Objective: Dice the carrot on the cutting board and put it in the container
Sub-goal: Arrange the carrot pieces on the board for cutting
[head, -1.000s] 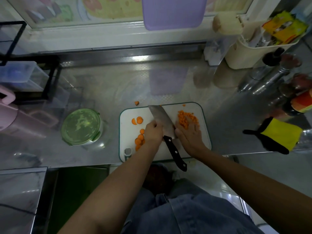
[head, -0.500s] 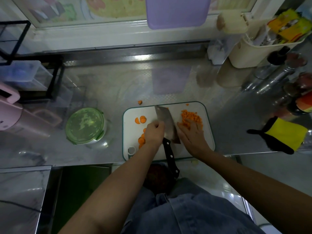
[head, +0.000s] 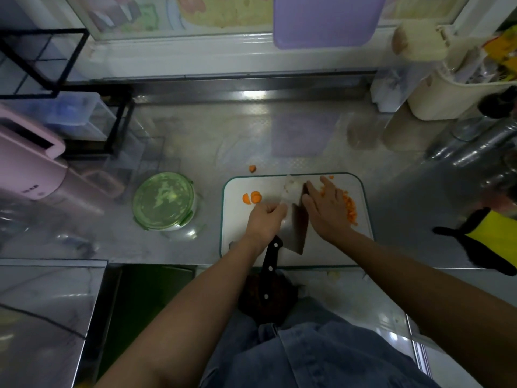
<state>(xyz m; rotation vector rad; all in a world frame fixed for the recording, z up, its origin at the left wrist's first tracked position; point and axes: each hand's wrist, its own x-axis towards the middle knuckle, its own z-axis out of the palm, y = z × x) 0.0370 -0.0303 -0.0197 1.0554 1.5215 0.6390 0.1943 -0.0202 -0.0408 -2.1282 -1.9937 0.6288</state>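
Carrot dicing, part done; the container [head: 163,201] is lidded, apparently unfilled.
Heap of diced carrot [head: 351,210] at the right of the cutting board [head: 335,253], under the flat, straight-fingered right hand [head: 327,208]; left hand [head: 265,219] curled on the blade of the knife [head: 300,233], black handle overhanging the near edge. A few carrot slices [head: 251,197] uncut at left; one piece [head: 252,168] lies loose on the steel worktop [head: 223,135]. Dim kitchen; pink appliance [head: 28,163] far left.

left hand [head: 267,219] gripping knife [head: 300,229], right hand [head: 327,211] flat
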